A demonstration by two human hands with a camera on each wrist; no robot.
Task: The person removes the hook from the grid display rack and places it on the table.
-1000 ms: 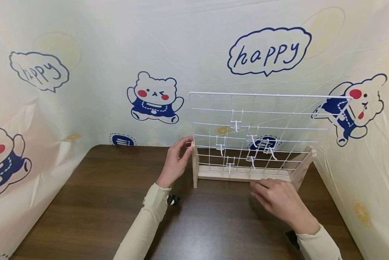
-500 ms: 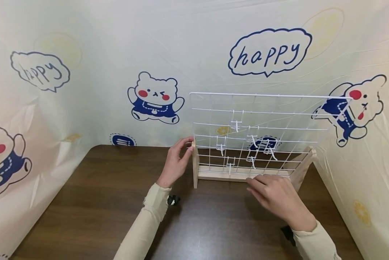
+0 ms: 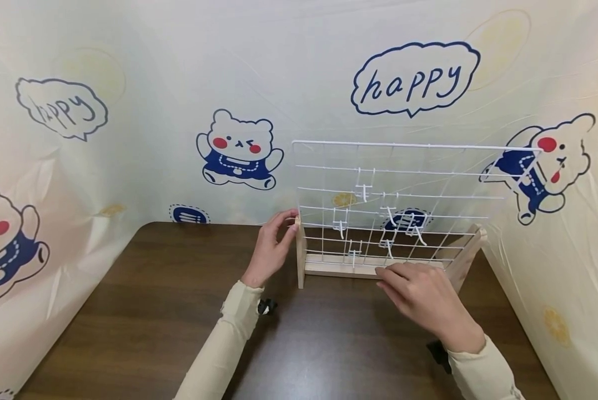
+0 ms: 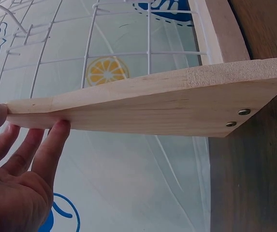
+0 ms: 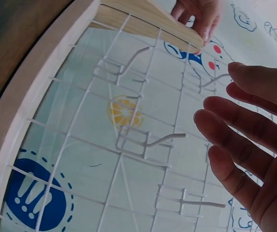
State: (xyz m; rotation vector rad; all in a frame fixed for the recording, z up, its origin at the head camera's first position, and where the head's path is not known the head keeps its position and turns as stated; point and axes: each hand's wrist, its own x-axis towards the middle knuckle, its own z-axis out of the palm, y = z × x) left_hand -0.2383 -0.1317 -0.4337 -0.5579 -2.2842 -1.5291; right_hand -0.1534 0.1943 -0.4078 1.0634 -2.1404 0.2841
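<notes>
A white wire grid [image 3: 458, 174] stands in a pale wooden frame, with several white hooks [image 3: 363, 190] hanging on its bars. At the top of the frame's left side panel [image 3: 301, 261], my left hand [image 3: 269, 253] holds the wood. The left wrist view shows its thumb at the panel's edge and its fingertips [image 4: 62, 126] against the outer face. My right hand [image 3: 423, 300] hovers before the grid's lower right part. In the right wrist view its fingers are spread and loosely bent, holding nothing; one hook's tip [image 5: 220, 78] appears close by the thumb.
The rack stands on a dark brown wooden table [image 3: 144, 311]. A pale cloth [image 3: 154, 83] with printed bears surrounds the table's back and sides. Two screw heads [image 4: 244, 111] show low on the left panel. The frame's right panel [image 3: 466, 258] lies beyond my right hand.
My right hand has moved slightly up and left toward the grid's lower bar. The left hand keeps its place on the panel. Rack and hooks look unchanged.
</notes>
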